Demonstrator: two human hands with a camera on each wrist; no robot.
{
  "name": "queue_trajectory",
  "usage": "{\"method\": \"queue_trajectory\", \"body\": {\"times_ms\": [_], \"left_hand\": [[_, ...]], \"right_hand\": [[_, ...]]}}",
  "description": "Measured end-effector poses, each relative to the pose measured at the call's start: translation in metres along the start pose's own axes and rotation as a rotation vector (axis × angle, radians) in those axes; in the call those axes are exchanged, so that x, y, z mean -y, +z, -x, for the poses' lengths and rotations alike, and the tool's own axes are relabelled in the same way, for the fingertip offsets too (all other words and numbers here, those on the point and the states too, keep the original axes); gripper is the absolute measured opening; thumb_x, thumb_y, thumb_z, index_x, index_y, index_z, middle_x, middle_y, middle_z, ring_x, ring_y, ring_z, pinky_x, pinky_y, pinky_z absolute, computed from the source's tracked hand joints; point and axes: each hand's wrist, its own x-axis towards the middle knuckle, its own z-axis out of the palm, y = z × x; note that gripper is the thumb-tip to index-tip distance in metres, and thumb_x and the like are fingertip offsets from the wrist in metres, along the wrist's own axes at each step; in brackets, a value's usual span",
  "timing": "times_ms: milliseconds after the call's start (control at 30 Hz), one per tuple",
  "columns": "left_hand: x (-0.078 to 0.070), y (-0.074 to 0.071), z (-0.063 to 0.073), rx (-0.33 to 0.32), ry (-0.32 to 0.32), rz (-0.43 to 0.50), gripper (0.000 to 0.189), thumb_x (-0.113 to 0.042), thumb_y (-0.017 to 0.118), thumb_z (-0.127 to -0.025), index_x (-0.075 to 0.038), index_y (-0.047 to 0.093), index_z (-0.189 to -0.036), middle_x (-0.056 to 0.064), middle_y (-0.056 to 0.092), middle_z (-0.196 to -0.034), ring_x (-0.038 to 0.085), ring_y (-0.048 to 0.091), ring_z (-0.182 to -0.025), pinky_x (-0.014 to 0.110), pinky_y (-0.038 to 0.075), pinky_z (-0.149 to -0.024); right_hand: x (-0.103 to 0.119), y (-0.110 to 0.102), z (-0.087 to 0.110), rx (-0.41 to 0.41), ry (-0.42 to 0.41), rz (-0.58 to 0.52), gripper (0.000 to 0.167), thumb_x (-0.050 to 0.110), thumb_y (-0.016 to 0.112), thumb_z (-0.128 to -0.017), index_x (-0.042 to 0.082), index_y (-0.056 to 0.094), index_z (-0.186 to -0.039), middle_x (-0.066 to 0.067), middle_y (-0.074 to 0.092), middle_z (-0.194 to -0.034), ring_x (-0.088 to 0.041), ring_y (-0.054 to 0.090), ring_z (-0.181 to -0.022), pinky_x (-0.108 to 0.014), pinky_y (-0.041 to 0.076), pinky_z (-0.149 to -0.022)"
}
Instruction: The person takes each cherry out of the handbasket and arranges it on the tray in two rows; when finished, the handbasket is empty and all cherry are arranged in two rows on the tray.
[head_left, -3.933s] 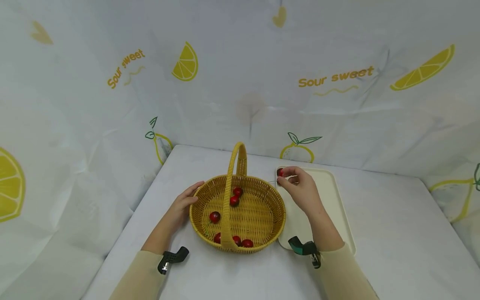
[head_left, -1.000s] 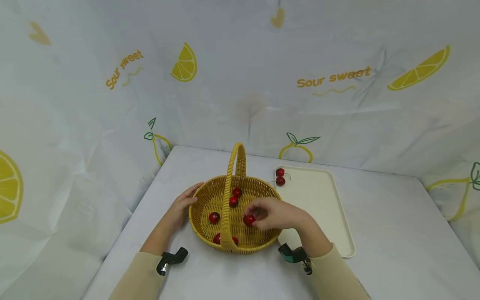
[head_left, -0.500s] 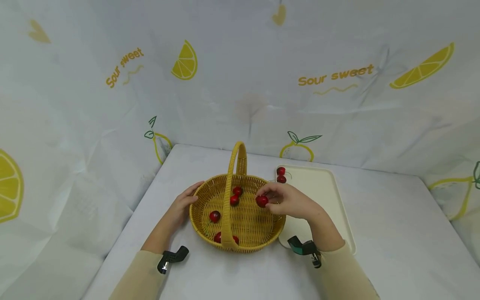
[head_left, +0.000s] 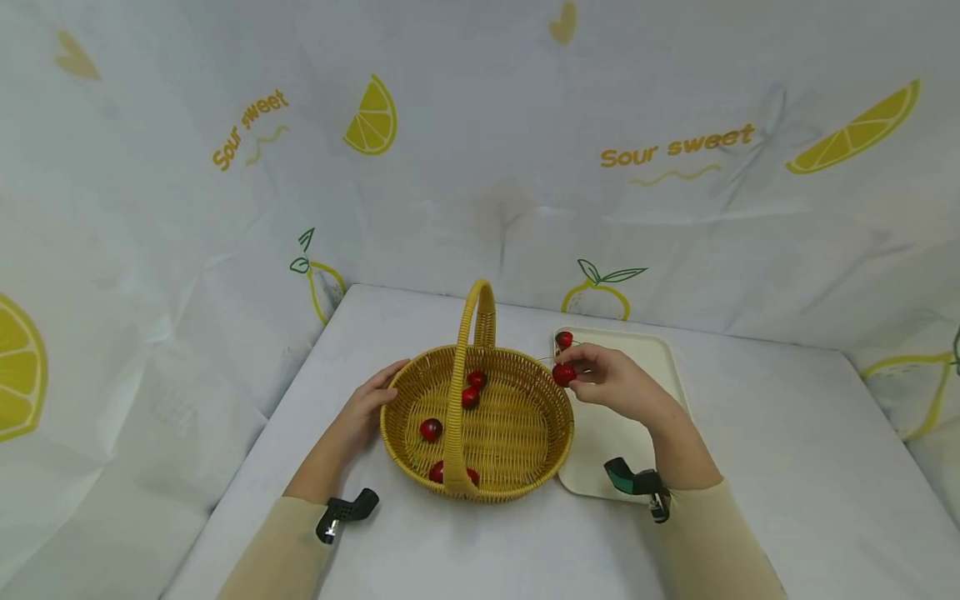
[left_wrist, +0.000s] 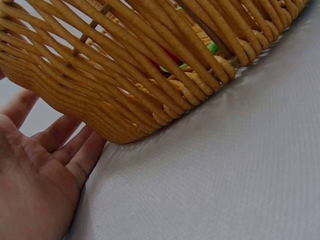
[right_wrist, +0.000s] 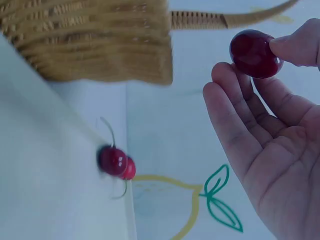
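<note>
My right hand point(head_left: 611, 379) pinches a dark red cherry point(right_wrist: 255, 53) between thumb and fingers, held above the left edge of the cream tray point(head_left: 611, 450). At the tray's far left corner lie two stemmed cherries point(right_wrist: 114, 161); in the head view one cherry point(head_left: 564, 339) shows and the hand largely covers the other. The yellow wicker basket point(head_left: 517, 492) stands left of the tray, with several cherries point(head_left: 431, 430) inside. My left hand point(head_left: 365, 406) rests against the basket's left side, its fingers extended along the outer wall point(left_wrist: 100, 95) and the thumb at the rim.
An arched handle point(head_left: 457, 392) rises over the basket's middle. The white table point(head_left: 780, 442) backs onto a hanging cloth point(head_left: 450, 208) printed with lemons. Small black devices point(head_left: 347, 514) sit on both wrists.
The right hand has lifted the cherry out of the basket and carried it right and away to the tray. The left hand and basket have stayed in place.
</note>
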Motion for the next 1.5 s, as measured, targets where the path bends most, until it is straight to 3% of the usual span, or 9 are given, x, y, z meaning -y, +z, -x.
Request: {"method": "queue_trajectory", "body": {"times_ms": [367, 600, 833, 1233, 1500], "left_hand": [[-0.003, 0.001, 0.002, 0.001, -0.005, 0.020, 0.058, -0.016, 0.051, -0.101, -0.010, 0.041, -0.158, 0.009, 0.037, -0.163, 0.029, 0.027, -0.151, 0.052, 0.009, -0.122], [-0.004, 0.001, 0.002, 0.003, -0.001, 0.020, 0.058, -0.016, 0.050, -0.100, -0.010, 0.041, -0.157, 0.009, 0.037, -0.163, 0.029, 0.027, -0.151, 0.052, 0.010, -0.122], [-0.002, 0.001, 0.001, 0.000, 0.002, 0.010, 0.057, -0.015, 0.050, -0.100, -0.009, 0.042, -0.157, 0.010, 0.038, -0.162, 0.030, 0.029, -0.150, 0.052, 0.011, -0.122], [0.001, 0.000, 0.000, -0.001, 0.000, 0.004, 0.056, -0.016, 0.049, -0.101, -0.009, 0.042, -0.157, 0.010, 0.038, -0.162, 0.029, 0.028, -0.151, 0.054, 0.010, -0.122], [0.000, 0.001, 0.001, -0.002, 0.001, 0.011, 0.056, -0.016, 0.050, -0.101, -0.009, 0.042, -0.156, 0.009, 0.038, -0.162, 0.029, 0.029, -0.150, 0.053, 0.010, -0.122]], "right_hand": [[-0.035, -0.014, -0.007, -0.100, 0.129, 0.088, 0.038, 0.001, 0.062, -0.093, -0.007, 0.060, -0.129, -0.020, 0.067, -0.120, -0.031, 0.064, -0.108, -0.025, 0.053, -0.081], [-0.055, -0.009, -0.016, -0.151, 0.190, 0.180, 0.038, 0.004, 0.065, -0.089, -0.004, 0.064, -0.126, -0.016, 0.067, -0.112, -0.031, 0.060, -0.103, -0.039, 0.051, -0.082], [-0.058, 0.000, -0.028, -0.149, 0.278, 0.264, 0.040, 0.007, 0.068, -0.089, -0.004, 0.064, -0.127, -0.019, 0.066, -0.111, -0.031, 0.061, -0.099, -0.039, 0.052, -0.076], [-0.072, 0.018, -0.041, -0.182, 0.240, 0.439, 0.033, 0.001, 0.071, -0.087, -0.006, 0.069, -0.119, -0.020, 0.062, -0.109, -0.032, 0.061, -0.096, -0.044, 0.053, -0.080], [-0.070, 0.024, -0.042, -0.231, 0.194, 0.497, 0.034, 0.001, 0.075, -0.086, -0.006, 0.069, -0.119, -0.020, 0.063, -0.109, -0.034, 0.063, -0.097, -0.049, 0.053, -0.085]]}}
